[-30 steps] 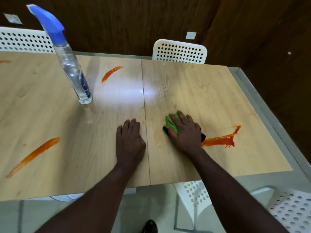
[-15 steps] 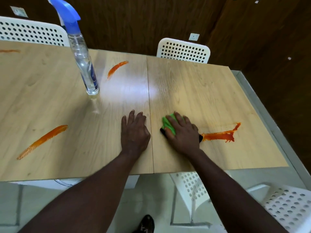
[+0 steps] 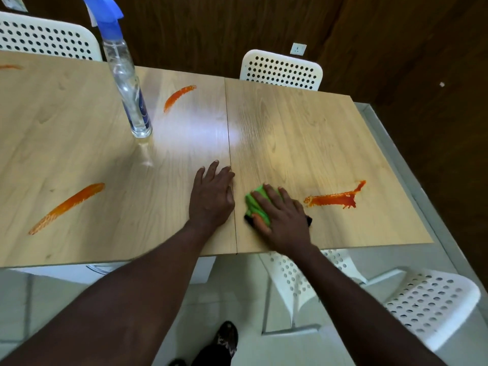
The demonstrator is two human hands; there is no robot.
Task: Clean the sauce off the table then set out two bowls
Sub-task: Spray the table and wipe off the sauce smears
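Note:
My right hand [image 3: 281, 216] presses flat on a green sponge [image 3: 257, 206] with a dark underside, near the front edge of the wooden table [image 3: 303, 133]. An orange-red sauce smear [image 3: 334, 199] lies just right of that hand, apart from the sponge. My left hand [image 3: 211, 196] rests flat on the table beside the seam, fingers straight. Further sauce streaks sit at the front left [image 3: 66, 207], at the back middle [image 3: 178, 97] and at the far left edge [image 3: 10, 66]. No bowls are in view.
A clear spray bottle [image 3: 129, 93] with a blue trigger head stands at the back left of centre. White perforated chairs stand behind the table [image 3: 281, 70], [image 3: 45, 39] and at the front right [image 3: 433, 305]. A grey ledge [image 3: 396, 165] runs along the table's right side.
My right hand has slid the sponge leftward, away from the right smear, so a gap shows between them. The left hand stays flat in place. The camera has shifted back.

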